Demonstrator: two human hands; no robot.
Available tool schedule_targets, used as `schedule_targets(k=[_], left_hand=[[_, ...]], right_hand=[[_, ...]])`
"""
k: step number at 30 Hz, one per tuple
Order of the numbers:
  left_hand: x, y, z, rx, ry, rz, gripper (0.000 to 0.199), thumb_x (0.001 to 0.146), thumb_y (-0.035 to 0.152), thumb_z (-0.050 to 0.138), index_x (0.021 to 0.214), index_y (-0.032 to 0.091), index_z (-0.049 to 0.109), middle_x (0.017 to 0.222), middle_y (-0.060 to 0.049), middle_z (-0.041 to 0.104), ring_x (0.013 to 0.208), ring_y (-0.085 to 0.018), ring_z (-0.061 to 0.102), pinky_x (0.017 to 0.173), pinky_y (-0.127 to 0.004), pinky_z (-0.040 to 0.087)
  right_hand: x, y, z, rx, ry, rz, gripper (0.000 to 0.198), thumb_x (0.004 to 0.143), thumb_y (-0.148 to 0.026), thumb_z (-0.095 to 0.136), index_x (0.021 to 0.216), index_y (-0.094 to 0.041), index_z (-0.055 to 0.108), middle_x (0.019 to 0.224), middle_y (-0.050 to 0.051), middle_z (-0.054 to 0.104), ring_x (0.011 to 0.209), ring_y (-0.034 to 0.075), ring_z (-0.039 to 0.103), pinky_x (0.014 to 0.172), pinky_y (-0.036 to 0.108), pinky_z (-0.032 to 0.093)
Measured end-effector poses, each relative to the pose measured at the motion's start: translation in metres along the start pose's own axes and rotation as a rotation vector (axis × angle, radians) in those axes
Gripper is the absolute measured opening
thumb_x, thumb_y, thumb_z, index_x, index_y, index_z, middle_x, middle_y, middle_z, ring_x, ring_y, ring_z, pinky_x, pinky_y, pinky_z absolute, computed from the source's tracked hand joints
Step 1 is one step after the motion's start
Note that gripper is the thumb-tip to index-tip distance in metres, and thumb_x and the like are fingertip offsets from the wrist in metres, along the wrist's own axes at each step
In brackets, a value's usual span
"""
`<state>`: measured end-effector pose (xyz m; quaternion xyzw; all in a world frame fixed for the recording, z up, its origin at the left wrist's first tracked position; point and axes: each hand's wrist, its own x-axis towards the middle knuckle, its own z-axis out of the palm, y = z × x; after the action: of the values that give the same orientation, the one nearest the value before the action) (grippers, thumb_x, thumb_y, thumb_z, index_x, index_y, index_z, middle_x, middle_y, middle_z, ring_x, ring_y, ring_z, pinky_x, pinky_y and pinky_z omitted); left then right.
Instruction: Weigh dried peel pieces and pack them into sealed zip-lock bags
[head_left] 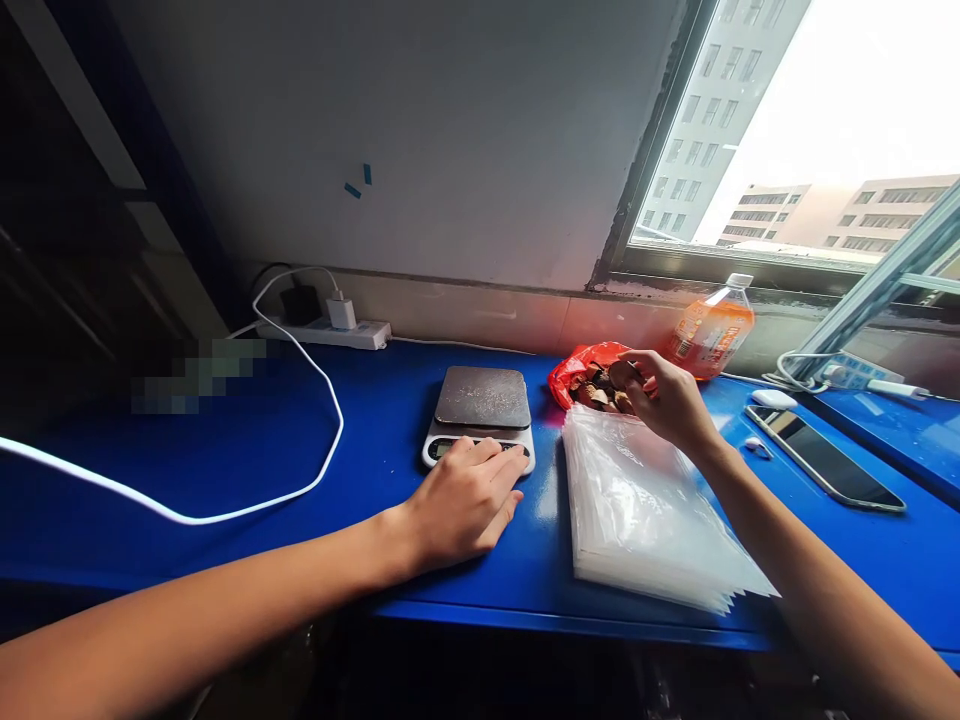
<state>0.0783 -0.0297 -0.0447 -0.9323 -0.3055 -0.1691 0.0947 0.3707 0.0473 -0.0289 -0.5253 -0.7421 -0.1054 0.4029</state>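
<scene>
Left arm foremost, left hand rests unclenched on the front of the scale, right hand pinching a brown piece over the red bag; light pressure should avoid shifting the scale.

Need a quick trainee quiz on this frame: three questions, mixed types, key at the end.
1. Multiple choice: what does the left hand rest on?
A) the bottle
B) the scale
C) the white cable

2. True or false: the phone lies to the right of the stacked clear bags.

3. Fill in the blank: the right hand holds a dark piece close to the open ____.

Key:
1. B
2. True
3. red bag
</scene>
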Motion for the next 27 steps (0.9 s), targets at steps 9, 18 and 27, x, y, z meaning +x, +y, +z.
schedule_targets(k=[9,18,27], left_hand=[[0.005,0.003,-0.004,0.027,-0.109,0.028,0.021,0.089,0.017,0.041,0.099,0.011,0.058,0.097,-0.011,0.066,0.078,-0.021,0.059,0.068,-0.033,0.050],[0.000,0.000,0.002,0.022,0.009,0.078,0.028,0.090,0.025,0.044,0.111,0.013,0.060,0.116,-0.012,0.063,0.090,-0.020,0.062,0.079,-0.032,0.051],[0.022,-0.053,-0.009,0.047,-0.132,-0.232,0.052,0.090,0.059,0.035,0.133,0.034,0.050,0.102,-0.009,0.049,0.092,-0.024,0.052,0.081,-0.039,0.043]], right_hand=[[0.001,0.004,-0.003,-0.044,-0.035,0.035,0.028,0.073,-0.019,0.050,0.098,-0.021,0.063,0.086,0.008,0.072,0.075,0.023,0.067,0.066,0.033,0.050],[0.001,0.002,-0.005,-0.042,-0.049,0.012,0.022,0.081,-0.025,0.051,0.096,-0.020,0.065,0.086,0.006,0.072,0.062,0.017,0.064,0.059,0.028,0.048],[0.001,-0.004,-0.011,-0.029,-0.088,-0.030,0.018,0.082,-0.023,0.050,0.091,-0.021,0.066,0.084,0.005,0.072,0.063,0.016,0.063,0.059,0.026,0.047]])
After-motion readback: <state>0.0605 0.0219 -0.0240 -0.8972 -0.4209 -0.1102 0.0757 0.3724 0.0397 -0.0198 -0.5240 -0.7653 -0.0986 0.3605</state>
